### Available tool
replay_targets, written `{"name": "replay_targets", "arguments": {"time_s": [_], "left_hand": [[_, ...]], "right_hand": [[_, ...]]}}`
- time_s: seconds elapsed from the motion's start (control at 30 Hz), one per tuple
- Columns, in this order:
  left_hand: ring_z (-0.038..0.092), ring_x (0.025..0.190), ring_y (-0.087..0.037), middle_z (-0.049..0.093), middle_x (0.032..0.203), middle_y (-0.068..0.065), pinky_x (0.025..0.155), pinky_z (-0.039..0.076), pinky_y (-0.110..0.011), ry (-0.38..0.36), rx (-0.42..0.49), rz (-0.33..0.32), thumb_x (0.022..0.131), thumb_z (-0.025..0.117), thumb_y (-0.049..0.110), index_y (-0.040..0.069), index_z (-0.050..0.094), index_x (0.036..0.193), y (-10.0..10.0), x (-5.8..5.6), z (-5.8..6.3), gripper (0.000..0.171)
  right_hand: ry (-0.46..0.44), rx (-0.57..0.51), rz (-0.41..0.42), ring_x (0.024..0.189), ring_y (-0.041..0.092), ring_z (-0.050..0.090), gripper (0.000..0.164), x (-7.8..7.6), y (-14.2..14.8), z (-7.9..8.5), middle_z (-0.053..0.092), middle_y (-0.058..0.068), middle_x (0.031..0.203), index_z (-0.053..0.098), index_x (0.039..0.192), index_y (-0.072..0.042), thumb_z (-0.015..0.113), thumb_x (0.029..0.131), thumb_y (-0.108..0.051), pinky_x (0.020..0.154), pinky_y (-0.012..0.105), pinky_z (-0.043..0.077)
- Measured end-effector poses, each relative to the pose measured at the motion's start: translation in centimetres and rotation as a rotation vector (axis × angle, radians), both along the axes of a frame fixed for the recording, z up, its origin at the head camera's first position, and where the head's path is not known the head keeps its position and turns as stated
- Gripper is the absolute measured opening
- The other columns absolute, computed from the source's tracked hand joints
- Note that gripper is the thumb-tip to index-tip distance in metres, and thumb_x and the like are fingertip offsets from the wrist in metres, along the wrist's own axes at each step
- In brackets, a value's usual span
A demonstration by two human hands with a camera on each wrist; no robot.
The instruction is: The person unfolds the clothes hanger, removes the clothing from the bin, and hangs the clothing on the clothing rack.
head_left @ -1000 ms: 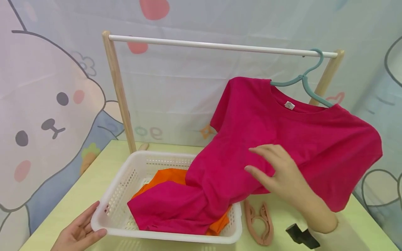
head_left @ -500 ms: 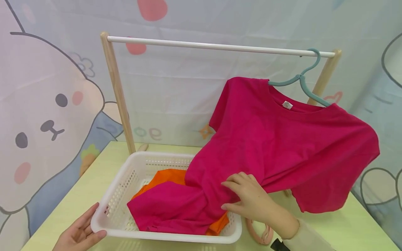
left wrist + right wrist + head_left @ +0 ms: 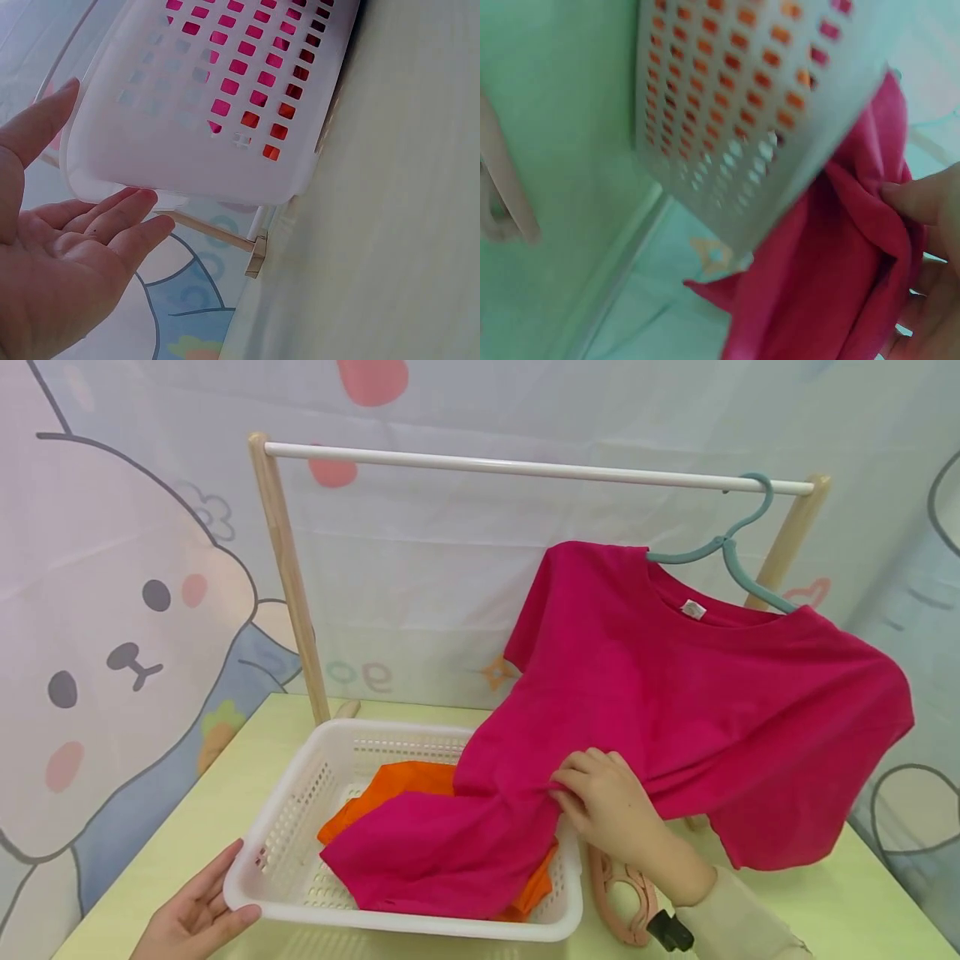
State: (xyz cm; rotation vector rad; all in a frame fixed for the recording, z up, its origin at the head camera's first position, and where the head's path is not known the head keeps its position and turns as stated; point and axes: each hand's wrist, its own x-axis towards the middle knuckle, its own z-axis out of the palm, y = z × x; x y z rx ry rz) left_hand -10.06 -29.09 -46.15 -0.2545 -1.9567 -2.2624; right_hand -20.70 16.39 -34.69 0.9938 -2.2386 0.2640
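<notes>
A magenta T-shirt (image 3: 600, 677) hangs by its neck and shoulders on a teal hanger (image 3: 742, 564), whose hook sits over the white rail. Its lower part drapes into a white perforated basket (image 3: 405, 925), on top of an orange cloth (image 3: 401, 783). My right hand (image 3: 611, 806) pinches a fold of the T-shirt between thumb and fingers above the basket's right side; the right wrist view shows the thumb (image 3: 915, 199) on the fabric. At the basket's near left corner my left hand (image 3: 195, 910) touches the rim, thumb and fingers extended on either side of the corner.
The clothes rack has a white rail (image 3: 480, 464) and wooden posts (image 3: 288, 577). On the pale yellow table (image 3: 247, 768), a looped peach plastic item (image 3: 618, 902) lies right of the basket, partly behind my right wrist. A printed cloth backdrop (image 3: 420, 577) stands behind.
My right hand has moved left and down from in front of the T-shirt, then taken hold of a fold, lifting the draped fabric slightly. My left hand stays at the basket corner.
</notes>
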Motion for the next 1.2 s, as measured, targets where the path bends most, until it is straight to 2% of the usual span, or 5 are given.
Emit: {"name": "replay_targets", "arguments": {"time_s": [0.4, 0.6, 0.83, 1.0, 1.2], "left_hand": [[0.059, 0.106, 0.004, 0.057, 0.123, 0.025, 0.079, 0.054, -0.019, -0.051, -0.044, 0.027, 0.088, 0.061, -0.010, 0.027, 0.041, 0.146, 0.1, 0.0, 0.5, 0.072], [0.059, 0.106, 0.004, 0.056, 0.123, 0.025, 0.079, 0.054, -0.019, -0.059, -0.049, 0.020, 0.088, 0.061, -0.010, 0.028, 0.040, 0.146, 0.0, 0.1, 0.6, 0.073], [0.059, 0.106, 0.003, 0.057, 0.122, 0.025, 0.079, 0.054, -0.019, -0.070, -0.060, 0.029, 0.088, 0.061, -0.009, 0.026, 0.039, 0.147, 0.1, 0.2, 0.8, 0.073], [0.060, 0.107, 0.002, 0.057, 0.125, 0.023, 0.079, 0.054, -0.019, -0.023, -0.050, 0.003, 0.088, 0.059, -0.012, 0.028, 0.042, 0.145, 0.2, 0.2, 0.8, 0.071], [0.059, 0.108, 0.002, 0.056, 0.125, 0.024, 0.080, 0.054, -0.020, -0.025, -0.050, -0.008, 0.088, 0.060, -0.010, 0.018, 0.032, 0.151, 0.2, 0.3, 0.6, 0.074]], "right_hand": [[0.093, -0.169, -0.092, 0.077, 0.029, 0.058, 0.009, -3.5, 4.0, 4.2, 0.065, 0.009, 0.083, 0.073, 0.085, -0.001, 0.072, 0.076, 0.001, 0.063, 0.042, 0.043], [0.068, -0.247, -0.170, 0.079, 0.032, 0.058, 0.009, -5.1, 5.9, 5.4, 0.065, 0.013, 0.086, 0.073, 0.087, 0.001, 0.069, 0.079, 0.002, 0.066, 0.048, 0.045], [-0.008, -0.271, -0.269, 0.080, 0.037, 0.059, 0.012, -7.0, 7.4, 4.8, 0.065, 0.018, 0.088, 0.072, 0.091, 0.004, 0.064, 0.084, -0.003, 0.067, 0.052, 0.046], [-0.137, -0.236, -0.361, 0.089, 0.041, 0.058, 0.019, -8.0, 8.4, 3.8, 0.065, 0.021, 0.096, 0.072, 0.097, 0.004, 0.060, 0.089, -0.008, 0.073, 0.057, 0.045], [-0.283, -0.186, -0.413, 0.096, 0.043, 0.057, 0.023, -8.9, 9.4, 1.5, 0.064, 0.022, 0.101, 0.071, 0.103, 0.004, 0.058, 0.091, -0.011, 0.078, 0.060, 0.044]]}}
